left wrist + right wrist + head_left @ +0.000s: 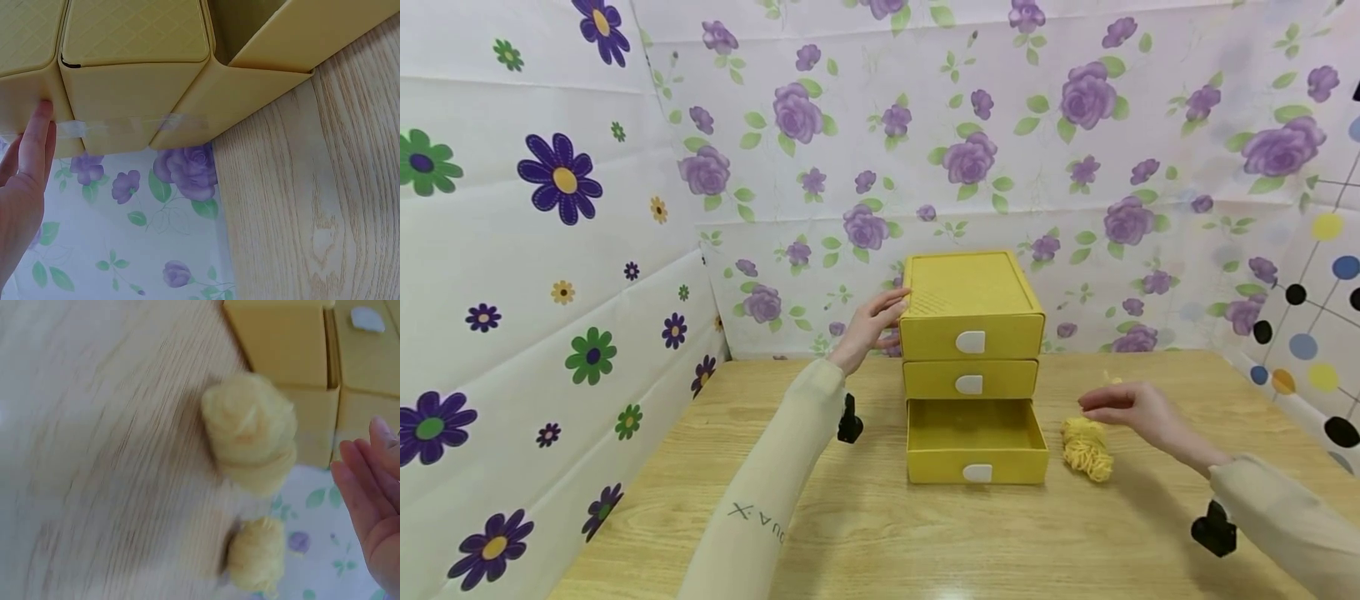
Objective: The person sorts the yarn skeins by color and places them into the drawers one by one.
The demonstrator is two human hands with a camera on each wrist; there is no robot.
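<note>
A yellow three-drawer box (pixel 973 337) stands on the table, its bottom drawer (pixel 977 467) pulled out and the upper two closed. My left hand (pixel 872 325) rests its fingertips on the box's left side near the top, with the fingers (pixel 36 140) nearly straight in the left wrist view. Right of the drawer lies a bundle of yellow yarn (pixel 1087 450). Just above and beside it hovers my right hand (pixel 1142 414), fingers gently bent and nothing held. The right wrist view shows this larger yarn bundle (pixel 250 431) and a second, smaller one (pixel 256 556), mostly hidden by the hand in the head view.
Light wood table (pixel 850 533) spreads around the box. Behind it hangs a white cloth with purple roses (pixel 797 112). A flowered sheet (pixel 550 333) borders the left, and a dotted sheet (pixel 1311 333) the right. White tabs (pixel 970 342) mark the drawer fronts.
</note>
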